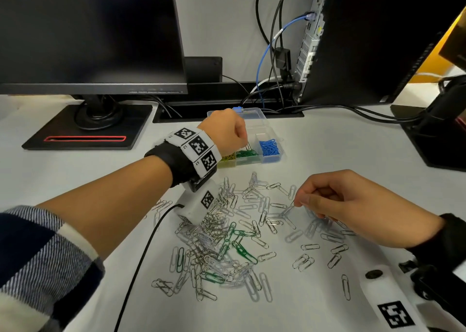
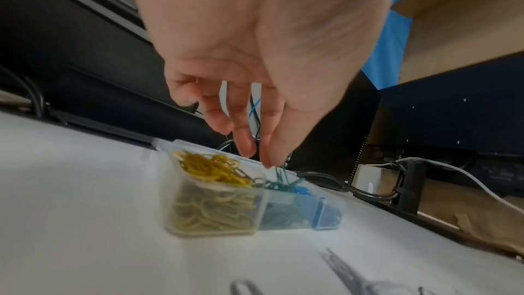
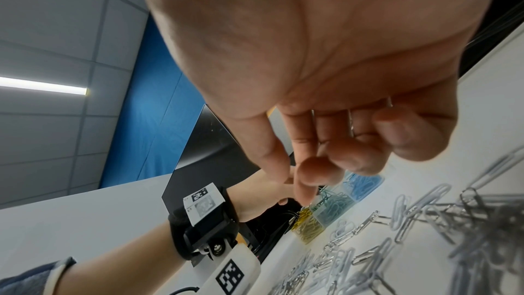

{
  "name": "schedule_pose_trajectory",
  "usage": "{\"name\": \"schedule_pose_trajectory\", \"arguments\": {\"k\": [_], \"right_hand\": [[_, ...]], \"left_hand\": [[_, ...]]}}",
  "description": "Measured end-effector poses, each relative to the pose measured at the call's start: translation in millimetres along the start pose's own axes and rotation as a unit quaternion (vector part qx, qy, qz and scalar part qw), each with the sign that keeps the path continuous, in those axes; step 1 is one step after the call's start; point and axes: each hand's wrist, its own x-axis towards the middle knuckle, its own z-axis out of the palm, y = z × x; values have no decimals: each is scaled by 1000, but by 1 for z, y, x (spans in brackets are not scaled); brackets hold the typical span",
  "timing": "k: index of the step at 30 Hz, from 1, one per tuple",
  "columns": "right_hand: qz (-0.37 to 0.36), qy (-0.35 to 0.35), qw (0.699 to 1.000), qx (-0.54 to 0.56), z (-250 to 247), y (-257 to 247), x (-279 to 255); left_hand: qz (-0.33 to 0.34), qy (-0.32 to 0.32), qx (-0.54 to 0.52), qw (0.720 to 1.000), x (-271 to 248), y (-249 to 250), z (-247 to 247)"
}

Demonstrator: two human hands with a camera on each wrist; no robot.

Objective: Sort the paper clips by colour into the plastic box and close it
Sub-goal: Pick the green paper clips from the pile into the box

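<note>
A clear plastic box (image 1: 273, 158) stands open at the back of the table, its lid (image 1: 254, 116) laid back. Its front compartments hold yellow clips (image 1: 227, 160), green clips (image 1: 248, 153) and blue clips (image 1: 269, 147). My left hand (image 1: 245, 142) hovers over the green compartment, thumb and forefinger pinching a green clip (image 2: 281, 173) that hangs into it. A loose pile of silver clips (image 1: 222, 220) with a few green ones (image 1: 243, 252) covers the table in front. My right hand (image 1: 298, 201) pinches a silver clip (image 1: 292, 203) just above the pile's right side.
A monitor on a black stand base (image 1: 85, 127) fills the back left. A black computer tower (image 1: 365, 41) with cables (image 1: 264, 54) stands at the back right. A black cable (image 1: 141, 263) runs from my left wrist camera across the table.
</note>
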Motion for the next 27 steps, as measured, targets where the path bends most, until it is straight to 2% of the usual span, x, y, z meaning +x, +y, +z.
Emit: {"name": "schedule_pose_trajectory", "arguments": {"k": [3,7,10,13,17,27], "right_hand": [[0,1,1000,-1,0,-1,0],[1,2,1000,-1,0,-2,-1],[0,4,1000,-6,-1,-3,-1],[2,4,1000,-5,-1,-3,-1],[-1,1,1000,-4,-1,-3,-1],[-6,2,1000,-7,-2,-2,-1]], "left_hand": [[1,-18,61,998,-5,-2,-1],[22,-2,102,995,-7,4,-7],[74,11,121,990,-9,9,-9],[121,-14,144,982,-9,10,-6],[116,-45,166,978,-5,9,-1],[120,-33,190,974,2,12,2]]}}
